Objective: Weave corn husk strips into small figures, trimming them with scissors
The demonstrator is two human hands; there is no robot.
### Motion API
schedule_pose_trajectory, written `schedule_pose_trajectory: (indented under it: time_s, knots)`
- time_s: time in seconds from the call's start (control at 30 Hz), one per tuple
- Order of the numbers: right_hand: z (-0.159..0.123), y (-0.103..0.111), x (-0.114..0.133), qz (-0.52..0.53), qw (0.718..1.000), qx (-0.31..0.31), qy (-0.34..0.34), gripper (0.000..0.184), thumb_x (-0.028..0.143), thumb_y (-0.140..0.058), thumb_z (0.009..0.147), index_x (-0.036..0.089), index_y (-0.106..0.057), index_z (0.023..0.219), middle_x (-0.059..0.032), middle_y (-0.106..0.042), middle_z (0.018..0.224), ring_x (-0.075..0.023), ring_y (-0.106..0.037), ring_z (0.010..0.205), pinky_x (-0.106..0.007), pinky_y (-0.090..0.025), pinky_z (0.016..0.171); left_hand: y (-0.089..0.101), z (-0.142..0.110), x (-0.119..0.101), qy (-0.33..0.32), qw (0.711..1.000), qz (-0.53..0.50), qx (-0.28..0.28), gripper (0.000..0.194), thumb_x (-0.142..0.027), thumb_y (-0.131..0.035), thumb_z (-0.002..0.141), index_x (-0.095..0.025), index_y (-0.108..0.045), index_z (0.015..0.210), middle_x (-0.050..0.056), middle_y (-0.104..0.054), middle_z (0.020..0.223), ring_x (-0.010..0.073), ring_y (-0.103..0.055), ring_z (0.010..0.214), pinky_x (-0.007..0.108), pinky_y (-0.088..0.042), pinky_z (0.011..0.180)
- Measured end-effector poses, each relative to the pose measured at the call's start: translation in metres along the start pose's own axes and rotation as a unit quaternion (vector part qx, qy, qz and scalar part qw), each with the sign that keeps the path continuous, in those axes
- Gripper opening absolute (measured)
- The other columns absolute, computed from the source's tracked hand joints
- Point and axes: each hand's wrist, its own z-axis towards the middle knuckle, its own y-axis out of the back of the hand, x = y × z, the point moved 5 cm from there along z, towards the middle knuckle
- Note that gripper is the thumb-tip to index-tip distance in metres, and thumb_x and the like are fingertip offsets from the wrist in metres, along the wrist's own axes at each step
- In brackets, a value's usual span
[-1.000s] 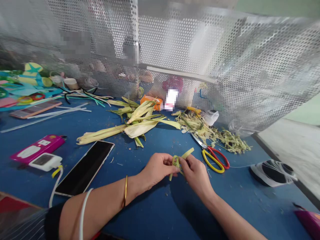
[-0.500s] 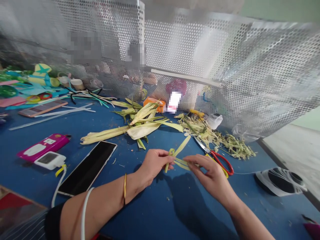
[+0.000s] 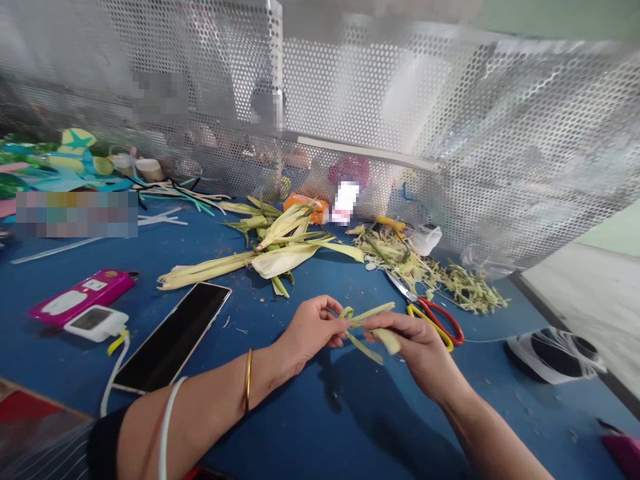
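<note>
My left hand (image 3: 317,323) pinches a looped, pale green strip of corn husk (image 3: 367,313) between thumb and fingers. The loop shows just past the fingertips. My right hand (image 3: 413,340) is closed on the same husk from the other side; one broad end hangs below its fingers and a thin end points down between the hands. Both hands are a little above the blue table (image 3: 280,413). Scissors (image 3: 425,310) with red and yellow handles lie just beyond my right hand. A pile of corn husks (image 3: 280,250) lies ahead of my left hand.
Shredded husk scraps (image 3: 415,260) lie behind the scissors. A dark phone (image 3: 175,337), a magenta power bank (image 3: 85,293) and a white cable (image 3: 117,373) are at left. A thread spool (image 3: 555,357) sits at right. A perforated metal screen (image 3: 360,93) stands along the back.
My right hand has shifted its hold on the husk closer to my left hand. One husk end now points right, and others hang below. My left hand stays nearly in place.
</note>
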Motion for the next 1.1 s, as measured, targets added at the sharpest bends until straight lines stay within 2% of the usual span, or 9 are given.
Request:
schedule_pose_trajectory:
  time_s: [0.07,0.13,0.2,0.33,0.47,0.77,0.97,1.1]
  knots:
    - [0.001,0.002,0.002,-0.028,0.996,-0.058,0.053,0.017,0.037,-0.070,0.082,0.023,-0.076,0.075,-0.0037,-0.070,0.083,-0.0170,-0.062,0.078,-0.029,-0.049,0.075,-0.002,-0.001,0.000,-0.003,1.000,0.003,0.011,0.015,-0.005,-0.064,0.077,-0.016,-0.054,0.082,-0.005,-0.059,0.053,0.0080,-0.055,0.046,0.020,-0.048,0.051]
    - [0.001,0.002,0.001,-0.024,0.993,-0.089,0.069,0.026,0.041,-0.065,0.086,0.021,-0.073,0.071,-0.0029,-0.067,0.078,-0.0150,-0.061,0.073,-0.028,-0.048,0.074,-0.004,-0.003,0.000,-0.005,1.000,0.006,0.023,0.016,-0.004,-0.064,0.076,-0.016,-0.053,0.081,-0.006,-0.058,0.052,0.0078,-0.055,0.046,0.020,-0.048,0.051]
    - [0.002,-0.001,-0.002,-0.003,0.996,-0.085,0.031,0.029,0.043,-0.064,0.086,0.020,-0.070,0.071,-0.0015,-0.065,0.072,-0.0126,-0.058,0.063,-0.027,-0.048,0.067,-0.006,-0.004,0.000,-0.008,0.999,0.008,0.032,0.017,-0.004,-0.064,0.075,-0.016,-0.053,0.080,-0.006,-0.057,0.051,0.0078,-0.055,0.046,0.019,-0.047,0.051]
    - [0.002,-0.008,-0.014,0.001,0.995,-0.065,-0.081,0.032,0.045,-0.074,0.075,0.018,-0.061,0.066,0.0012,-0.060,0.059,-0.0107,-0.052,0.052,-0.024,-0.044,0.054,-0.007,-0.006,0.000,0.003,0.999,0.022,0.024,0.017,-0.003,-0.064,0.074,-0.015,-0.053,0.077,-0.007,-0.056,0.050,0.0071,-0.053,0.045,0.019,-0.046,0.050]
    - [0.001,-0.012,-0.025,-0.033,0.989,-0.049,-0.133,0.032,0.041,-0.075,0.072,0.018,-0.055,0.063,0.0025,-0.058,0.053,-0.0102,-0.051,0.049,-0.023,-0.043,0.051,-0.010,-0.008,0.000,0.011,0.999,0.039,0.024,0.016,-0.003,-0.064,0.074,-0.015,-0.053,0.073,-0.006,-0.055,0.050,0.0066,-0.052,0.044,0.018,-0.043,0.047]
    - [-0.001,-0.014,-0.033,-0.023,0.983,-0.066,-0.171,0.022,0.028,-0.067,0.068,0.019,-0.051,0.055,0.0042,-0.051,0.049,-0.0096,-0.046,0.048,-0.021,-0.041,0.046,-0.011,-0.007,0.006,-0.047,0.992,0.113,0.032,0.015,-0.010,-0.065,0.071,-0.017,-0.053,0.073,-0.005,-0.059,0.055,0.0092,-0.057,0.047,0.020,-0.045,0.049]
    - [-0.002,-0.017,-0.031,-0.011,0.983,-0.060,-0.170,0.021,0.027,-0.066,0.068,0.019,-0.051,0.056,0.0046,-0.050,0.048,-0.0096,-0.047,0.048,-0.022,-0.041,0.046,-0.007,-0.006,0.007,-0.136,0.964,0.228,0.015,0.010,-0.021,-0.066,0.072,-0.019,-0.056,0.074,-0.003,-0.060,0.061,0.0120,-0.058,0.054,0.022,-0.042,0.052]
    - [-0.002,-0.018,-0.028,-0.001,0.988,-0.054,-0.145,0.025,0.031,-0.069,0.070,0.019,-0.052,0.058,0.0046,-0.051,0.048,-0.0096,-0.047,0.046,-0.023,-0.042,0.047,-0.005,-0.007,0.006,-0.162,0.951,0.265,0.000,0.009,-0.021,-0.065,0.071,-0.020,-0.057,0.073,-0.002,-0.061,0.065,0.0121,-0.057,0.059,0.022,-0.040,0.054]
